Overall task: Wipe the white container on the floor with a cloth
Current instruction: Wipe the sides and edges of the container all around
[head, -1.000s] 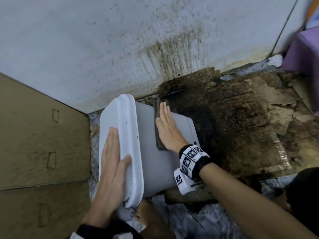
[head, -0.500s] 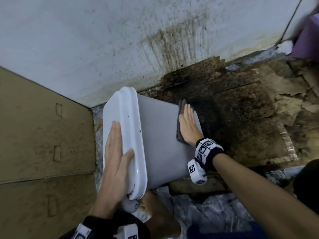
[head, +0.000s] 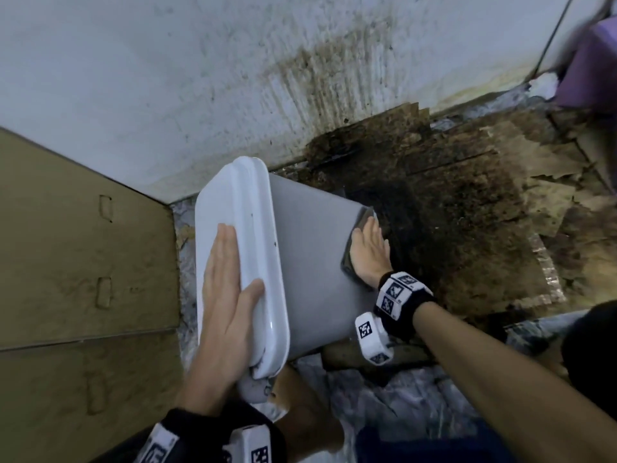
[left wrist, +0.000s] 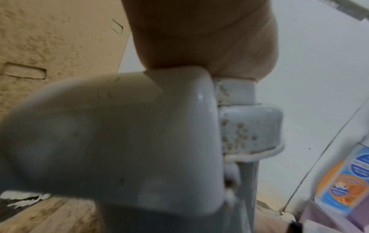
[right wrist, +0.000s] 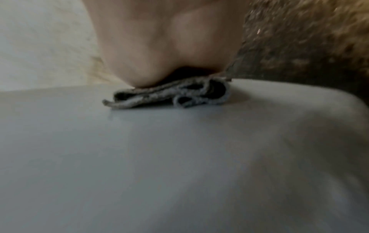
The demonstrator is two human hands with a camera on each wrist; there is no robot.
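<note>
The white container (head: 310, 259) lies tilted on its side on the floor, its white lid (head: 240, 248) facing left. My left hand (head: 223, 302) lies flat on the lid with straight fingers, thumb over the lid's rim. My right hand (head: 369, 252) presses a folded grey cloth (head: 350, 259) flat against the container's grey side, near its bottom end. The right wrist view shows the folded cloth (right wrist: 169, 94) squeezed between my palm and the container wall (right wrist: 159, 157). From the left wrist, the lid's corner (left wrist: 119, 134) fills the view, with a speckled latch (left wrist: 249, 129) beside it.
A stained white wall (head: 233, 78) runs behind the container. Brown cardboard (head: 76, 262) covers the left. Dark, rotten, peeling floor boards (head: 467, 212) spread to the right. A purple object (head: 594, 61) stands at the far right. My foot (head: 300, 406) is below the container.
My right hand has slid the cloth along the container's side, from near the lid toward the bottom end. The left hand stays on the lid.
</note>
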